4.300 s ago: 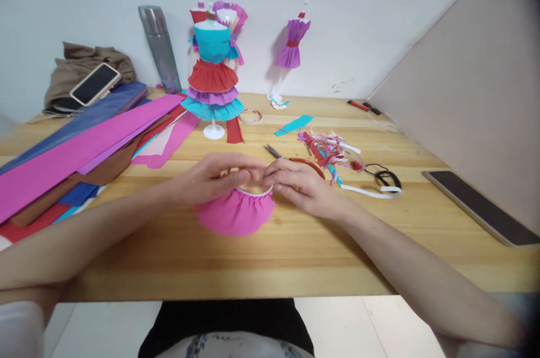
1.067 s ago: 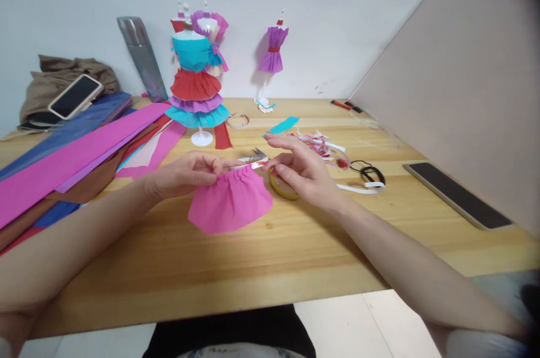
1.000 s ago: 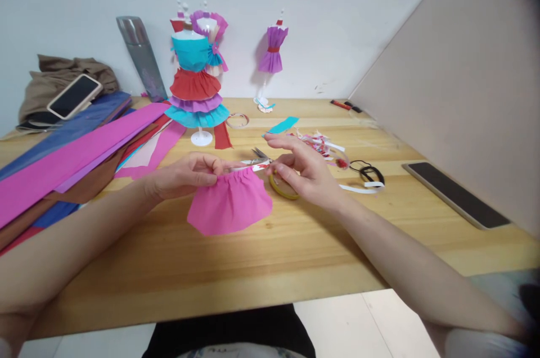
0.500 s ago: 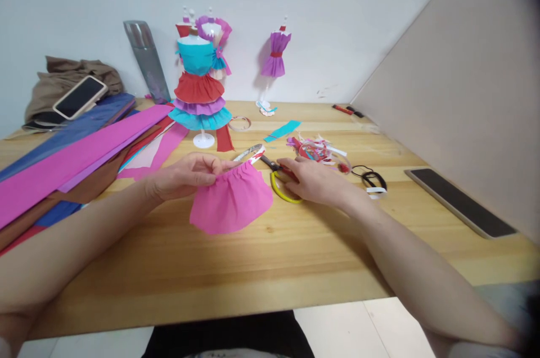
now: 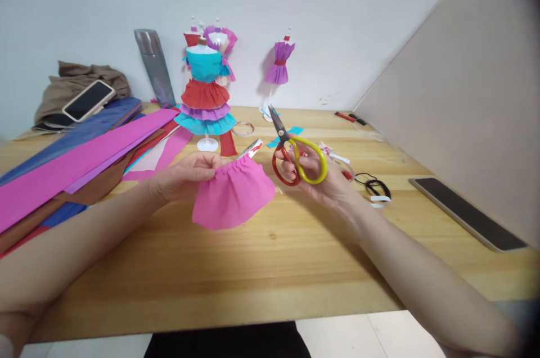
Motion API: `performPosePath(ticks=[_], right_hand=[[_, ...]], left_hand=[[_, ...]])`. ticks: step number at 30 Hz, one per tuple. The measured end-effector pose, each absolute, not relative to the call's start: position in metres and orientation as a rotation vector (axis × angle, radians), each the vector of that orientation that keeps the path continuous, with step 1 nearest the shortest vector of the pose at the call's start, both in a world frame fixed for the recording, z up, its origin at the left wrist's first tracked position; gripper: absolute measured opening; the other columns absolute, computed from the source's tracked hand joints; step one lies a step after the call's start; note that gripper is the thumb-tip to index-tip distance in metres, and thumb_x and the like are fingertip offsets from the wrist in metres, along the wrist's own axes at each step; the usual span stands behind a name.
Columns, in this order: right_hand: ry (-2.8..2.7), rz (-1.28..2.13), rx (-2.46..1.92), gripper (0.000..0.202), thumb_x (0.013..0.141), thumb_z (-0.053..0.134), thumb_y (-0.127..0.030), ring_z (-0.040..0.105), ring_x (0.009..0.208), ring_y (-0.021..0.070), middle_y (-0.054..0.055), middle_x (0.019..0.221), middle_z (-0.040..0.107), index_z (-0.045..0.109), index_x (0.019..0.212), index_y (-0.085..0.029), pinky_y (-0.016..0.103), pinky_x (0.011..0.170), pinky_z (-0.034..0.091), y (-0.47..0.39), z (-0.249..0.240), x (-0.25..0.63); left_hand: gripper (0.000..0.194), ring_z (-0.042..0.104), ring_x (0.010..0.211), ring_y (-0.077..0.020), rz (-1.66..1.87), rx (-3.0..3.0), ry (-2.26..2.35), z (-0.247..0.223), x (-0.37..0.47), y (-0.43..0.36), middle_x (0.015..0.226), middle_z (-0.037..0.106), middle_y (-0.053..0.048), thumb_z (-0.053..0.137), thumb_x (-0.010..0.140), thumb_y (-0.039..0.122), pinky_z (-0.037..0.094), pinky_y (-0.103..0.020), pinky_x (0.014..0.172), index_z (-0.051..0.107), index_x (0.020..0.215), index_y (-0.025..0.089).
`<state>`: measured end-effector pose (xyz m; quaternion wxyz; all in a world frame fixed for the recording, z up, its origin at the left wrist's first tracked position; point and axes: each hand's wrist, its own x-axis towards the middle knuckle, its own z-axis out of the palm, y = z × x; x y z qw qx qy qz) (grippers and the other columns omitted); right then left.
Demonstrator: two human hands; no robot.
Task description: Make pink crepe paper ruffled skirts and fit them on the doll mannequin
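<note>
My left hand [image 5: 192, 173] pinches the gathered top edge of a pink crepe paper skirt piece [image 5: 234, 195], which fans out above the table. Behind its top edge shows part of a roll of tape [image 5: 253, 148]. To the right, my right hand [image 5: 323, 181] holds up scissors [image 5: 283, 136] with one red and one yellow handle, fingers through the loops. Their dark blades are closed and point up and away. Beyond the skirt piece stands a small white dress form [image 5: 206, 143] wearing a tiered dress [image 5: 205, 94] of turquoise, red and purple paper.
Folded crepe paper strips [image 5: 97, 155] cover the table's left side, near a phone [image 5: 88, 100] and a grey bottle [image 5: 155, 68]. A purple-dressed form [image 5: 279, 63] stands by the wall. Right lie a black cord [image 5: 377, 189], a dark flat slab [image 5: 468, 213] and a marker [image 5: 346, 117].
My right hand has lifted the scissors off the table and turned them upright, blades pointing away. My left hand keeps its hold on the pink skirt piece. The view has shifted slightly.
</note>
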<state>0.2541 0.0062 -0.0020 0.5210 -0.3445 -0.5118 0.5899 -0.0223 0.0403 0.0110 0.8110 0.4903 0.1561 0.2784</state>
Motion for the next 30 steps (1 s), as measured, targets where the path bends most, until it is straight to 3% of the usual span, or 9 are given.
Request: performPosePath(ticks=[2, 5, 9, 17, 30], right_hand=[[-1.256, 1.437, -0.760, 0.040, 0.067, 0.076, -0.042, 0.042, 0.062, 0.0111, 0.001, 0.085, 0.055, 0.056, 0.097, -0.023, 0.026, 0.053, 0.035, 0.005, -0.005, 0.253], [-1.332, 1.506, -0.657, 0.054, 0.061, 0.079, -0.058, 0.040, 0.062, 0.0130, -0.001, 0.077, 0.048, 0.053, 0.095, -0.025, 0.027, 0.055, 0.035, 0.003, -0.009, 0.253], [-1.446, 1.640, -0.554, 0.063, 0.060, 0.067, -0.079, 0.045, 0.065, 0.0169, 0.001, 0.074, 0.049, 0.051, 0.089, -0.025, 0.032, 0.059, 0.042, 0.002, -0.010, 0.252], [-1.694, 1.698, -0.503, 0.059, 0.075, 0.051, -0.078, 0.051, 0.066, 0.0183, 0.004, 0.075, 0.054, 0.056, 0.090, -0.022, 0.035, 0.063, 0.045, -0.002, -0.005, 0.254], [-1.749, 1.673, -0.516, 0.060, 0.077, 0.054, -0.077, 0.050, 0.064, 0.0165, 0.002, 0.077, 0.056, 0.050, 0.102, -0.022, 0.031, 0.058, 0.042, -0.003, -0.015, 0.260]], left_hand=[[0.022, 0.060, 0.056, -0.0116, 0.613, 1.043, 0.337, 0.011, -0.023, 0.041, 0.065, 0.064, -0.003, 0.084, 0.068, 0.024, 0.046, -0.019, 0.052, 0.066, 0.069, 0.011], [0.025, 0.061, 0.059, -0.0131, 0.652, 1.056, 0.360, 0.012, -0.025, 0.042, 0.067, 0.065, -0.004, 0.085, 0.065, 0.025, 0.048, -0.020, 0.054, 0.065, 0.067, 0.011], [0.028, 0.058, 0.055, -0.0106, 0.711, 1.094, 0.390, 0.015, -0.027, 0.042, 0.062, 0.062, -0.001, 0.086, 0.064, 0.027, 0.044, -0.018, 0.050, 0.063, 0.066, 0.011], [0.031, 0.054, 0.049, -0.0084, 0.789, 1.135, 0.395, 0.021, -0.028, 0.042, 0.058, 0.057, 0.001, 0.086, 0.064, 0.029, 0.040, -0.017, 0.045, 0.061, 0.063, 0.012], [0.029, 0.056, 0.051, -0.0095, 0.765, 1.124, 0.371, 0.020, -0.033, 0.048, 0.059, 0.061, -0.001, 0.086, 0.063, 0.026, 0.042, -0.016, 0.047, 0.061, 0.064, 0.012]])
